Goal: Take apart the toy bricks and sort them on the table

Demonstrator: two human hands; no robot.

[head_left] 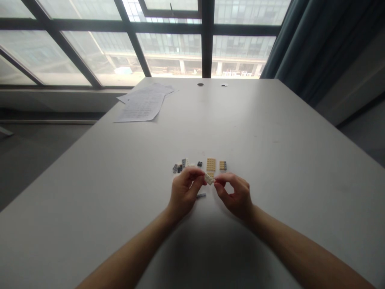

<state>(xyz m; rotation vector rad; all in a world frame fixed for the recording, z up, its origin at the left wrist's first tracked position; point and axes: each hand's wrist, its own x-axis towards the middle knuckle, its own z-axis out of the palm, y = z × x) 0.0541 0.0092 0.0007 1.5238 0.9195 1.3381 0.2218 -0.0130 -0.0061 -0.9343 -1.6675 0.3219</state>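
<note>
A small white toy brick (209,179) is held up over the table between both hands. My left hand (187,188) pinches its left end between thumb and fingers. At the right end, the fingertips of my right hand (235,192) are closed on the same brick. Just behind the hands lie a tan studded plate (211,163), a tan and grey brick piece (223,165) and a small black brick (199,163). Grey, white and black pieces (179,166) are grouped beyond my left hand, which partly hides them. A grey piece (201,196) lies beside my left wrist.
The white table (240,124) stretches to the windows. Printed sheets of paper (142,104) overlap at its far left edge. Two round cable holes (200,84) sit near the far edge. A dark curtain (303,48) hangs at the right.
</note>
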